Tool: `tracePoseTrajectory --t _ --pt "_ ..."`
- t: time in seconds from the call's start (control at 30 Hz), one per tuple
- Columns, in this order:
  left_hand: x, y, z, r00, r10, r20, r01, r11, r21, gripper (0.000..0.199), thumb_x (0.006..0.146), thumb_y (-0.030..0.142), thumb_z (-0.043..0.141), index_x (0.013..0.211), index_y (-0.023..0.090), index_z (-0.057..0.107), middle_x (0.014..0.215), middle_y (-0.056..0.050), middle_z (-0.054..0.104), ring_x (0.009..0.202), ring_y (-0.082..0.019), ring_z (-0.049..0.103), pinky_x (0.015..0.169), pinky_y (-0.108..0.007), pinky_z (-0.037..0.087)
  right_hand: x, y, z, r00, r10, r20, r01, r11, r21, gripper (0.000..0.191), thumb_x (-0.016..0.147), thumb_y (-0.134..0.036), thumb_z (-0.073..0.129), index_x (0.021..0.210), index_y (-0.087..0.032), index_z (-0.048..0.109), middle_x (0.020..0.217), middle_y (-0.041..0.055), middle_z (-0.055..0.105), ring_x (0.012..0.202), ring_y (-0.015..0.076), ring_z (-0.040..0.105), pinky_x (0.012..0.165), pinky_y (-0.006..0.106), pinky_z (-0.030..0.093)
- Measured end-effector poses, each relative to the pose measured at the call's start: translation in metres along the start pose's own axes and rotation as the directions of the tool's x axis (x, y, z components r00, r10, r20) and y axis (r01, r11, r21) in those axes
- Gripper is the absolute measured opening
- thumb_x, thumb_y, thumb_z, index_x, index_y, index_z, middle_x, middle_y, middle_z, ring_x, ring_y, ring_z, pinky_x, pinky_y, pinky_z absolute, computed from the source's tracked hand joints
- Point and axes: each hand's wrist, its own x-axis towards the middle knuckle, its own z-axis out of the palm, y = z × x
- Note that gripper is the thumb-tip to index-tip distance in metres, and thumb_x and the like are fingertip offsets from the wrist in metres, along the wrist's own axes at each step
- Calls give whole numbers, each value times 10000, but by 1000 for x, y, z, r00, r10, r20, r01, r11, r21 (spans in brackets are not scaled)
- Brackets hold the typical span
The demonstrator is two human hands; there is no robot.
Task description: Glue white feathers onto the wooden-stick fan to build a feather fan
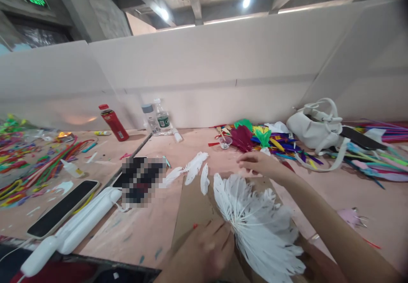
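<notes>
A fan of white feathers (255,227) lies spread on a brown cardboard sheet (194,206) in front of me. My left hand (210,244) rests low on the cardboard, just left of the point where the quills meet. Its fingers are bent slightly and a little apart, with nothing visible in them; the fingertips are blurred. Beyond the top of the fan my right hand (255,164) reaches over with loosely extended fingers, holding nothing that I can see. Several loose white feathers (196,168) lie by the cardboard's far left edge; one small feather (204,180) overlaps it.
Coloured feathers (244,138) and a small clear cup (225,142) lie behind my right hand. A white handbag (314,130) stands at right. Leftward are a phone (63,208), a white glue gun (91,217), a glue bottle (72,169), a red bottle (114,123) and a water bottle (163,119).
</notes>
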Motion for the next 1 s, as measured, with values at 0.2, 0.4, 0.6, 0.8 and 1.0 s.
tracePoseTrajectory --t 0.2,0.4,0.6,0.8,1.0 --pt "5 1 -1 996 72 50 -75 996 48 140 900 42 614 1005 111 674 953 -77 727 860 -234 675 678 -334 514 -15 -8 56 975 -19 221 -2 996 94 174 830 -332 713 982 -251 742 907 19 746 677 171 681 552 280 536" --pt "6 0 4 998 49 28 -51 998 47 243 927 17 548 1123 85 674 1058 -106 748 926 -242 691 736 -349 559 -10 -15 66 989 -83 122 68 990 120 116 800 -303 714 710 -236 686 634 -37 630 578 124 592 553 241 507" --pt "11 -1 -4 980 -199 -9 185 927 -326 228 998 129 511 1078 150 724 1007 -103 766 965 -273 689 839 -408 574 -46 -61 11 936 -288 -204 304 951 53 146 758 -331 796 866 -244 749 893 29 750 863 192 714 774 303 594" --pt "25 9 -15 579 -682 447 379 -259 -888 497 1017 562 482 1149 165 752 1060 -133 785 1016 -271 725 951 -398 557 -129 -55 66 749 -652 -114 589 735 -336 317 818 -134 606 988 -369 736 984 -27 784 897 178 756 818 269 616" --pt "29 15 -1 497 -664 559 231 -519 -823 403 867 516 749 1019 146 708 762 -55 745 678 -172 681 677 -273 557 -172 12 109 723 -691 -7 624 657 -423 803 753 -274 670 1456 -589 445 1064 -45 802 866 242 799 694 283 670"
